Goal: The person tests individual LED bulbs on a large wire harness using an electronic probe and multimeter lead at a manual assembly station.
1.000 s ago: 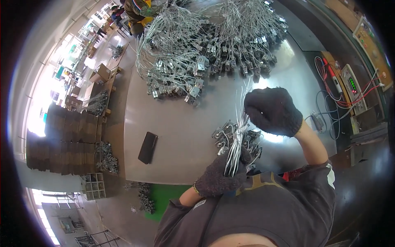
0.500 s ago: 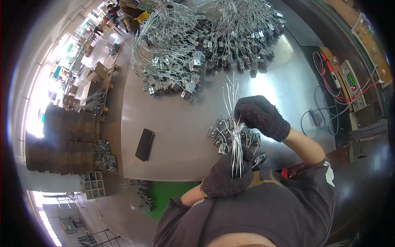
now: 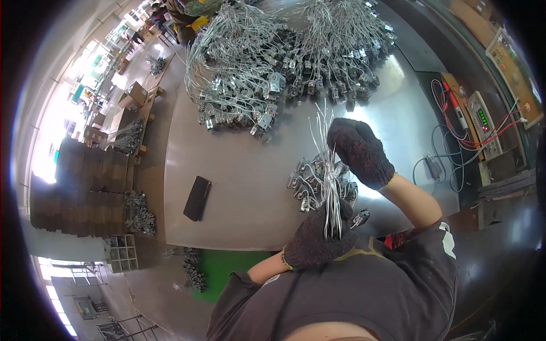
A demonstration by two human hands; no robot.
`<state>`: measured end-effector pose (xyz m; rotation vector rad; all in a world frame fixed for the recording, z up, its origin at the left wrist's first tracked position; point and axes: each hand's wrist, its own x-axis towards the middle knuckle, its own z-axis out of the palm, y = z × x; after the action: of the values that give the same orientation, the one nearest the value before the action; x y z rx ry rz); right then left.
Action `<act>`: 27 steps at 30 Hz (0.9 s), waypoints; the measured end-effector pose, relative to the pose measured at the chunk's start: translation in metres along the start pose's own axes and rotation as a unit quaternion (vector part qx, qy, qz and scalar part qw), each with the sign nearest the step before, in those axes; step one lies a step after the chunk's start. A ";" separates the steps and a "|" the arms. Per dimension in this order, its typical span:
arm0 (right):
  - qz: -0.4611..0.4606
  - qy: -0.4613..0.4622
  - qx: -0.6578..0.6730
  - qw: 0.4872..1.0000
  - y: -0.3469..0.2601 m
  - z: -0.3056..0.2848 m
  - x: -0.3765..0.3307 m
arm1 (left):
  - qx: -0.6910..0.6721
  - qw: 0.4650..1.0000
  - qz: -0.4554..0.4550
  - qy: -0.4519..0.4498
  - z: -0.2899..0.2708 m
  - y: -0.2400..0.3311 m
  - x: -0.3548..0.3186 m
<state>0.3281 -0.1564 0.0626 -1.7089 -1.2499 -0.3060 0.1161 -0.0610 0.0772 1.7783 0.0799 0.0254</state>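
Observation:
My left hand (image 3: 316, 238), in a dark knitted glove, is closed round the lower part of a bundle of silvery wires (image 3: 330, 182), near my shirt. The bundle stands roughly upright, its loose ends fanned out at the top. Beside those upper ends my right hand (image 3: 364, 152), gloved alike, has its fingers curled together; what they hold, if anything, is hidden. Small metal connector pieces (image 3: 307, 184) with short wires lie on the table behind and around the bundle. One dark metal piece (image 3: 360, 218) sits just right of my left hand.
Large heaps of wired metal parts (image 3: 244, 85) cover the table's far side. A dark flat case (image 3: 197, 198) lies on the metal table (image 3: 239, 221) at left. On the right are a meter with a lit display (image 3: 483, 122), a red probe (image 3: 455, 102) and cables. Stacked brown cardboard (image 3: 79, 193) stands beyond the left edge.
My right hand has moved slightly up and away from the middle of the wire bundle. The left hand keeps its grip on the lower wires. The view has shifted a little.

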 end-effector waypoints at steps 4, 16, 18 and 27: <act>-0.045 0.001 -0.084 0.995 -0.005 -0.004 0.019 | 0.015 0.999 0.033 0.015 0.000 -0.001 0.004; 0.361 0.008 0.159 0.919 -0.023 -0.021 0.062 | -0.065 0.997 -0.005 0.031 0.004 0.002 0.002; 0.266 -0.059 0.261 0.926 0.001 -0.022 0.063 | -0.068 0.996 -0.051 0.010 0.004 0.003 0.001; 0.339 -0.089 0.331 0.876 0.030 -0.017 0.030 | 0.059 0.985 0.136 0.088 0.008 -0.029 -0.009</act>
<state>0.3722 -0.1519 0.0749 -1.4541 -0.6722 0.6465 0.1069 -0.0631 0.0475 1.8905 -0.0345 0.3823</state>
